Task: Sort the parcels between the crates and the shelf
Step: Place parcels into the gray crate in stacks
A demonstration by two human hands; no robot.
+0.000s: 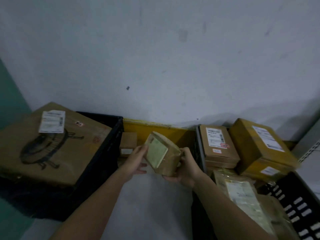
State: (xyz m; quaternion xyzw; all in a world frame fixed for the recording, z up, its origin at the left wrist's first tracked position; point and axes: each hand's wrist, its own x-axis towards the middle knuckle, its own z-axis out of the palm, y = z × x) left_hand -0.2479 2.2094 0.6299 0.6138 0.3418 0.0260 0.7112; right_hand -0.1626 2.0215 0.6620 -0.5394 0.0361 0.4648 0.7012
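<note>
Pale floor, scuffed wall — yellow skirting.

Parcel — between 2 hands

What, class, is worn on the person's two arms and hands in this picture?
Nothing visible: the left hand and right hand are bare, without gloves, rings or a watch. Both forearms are uncovered as far as the frame's lower edge; no sleeve shows.
</note>
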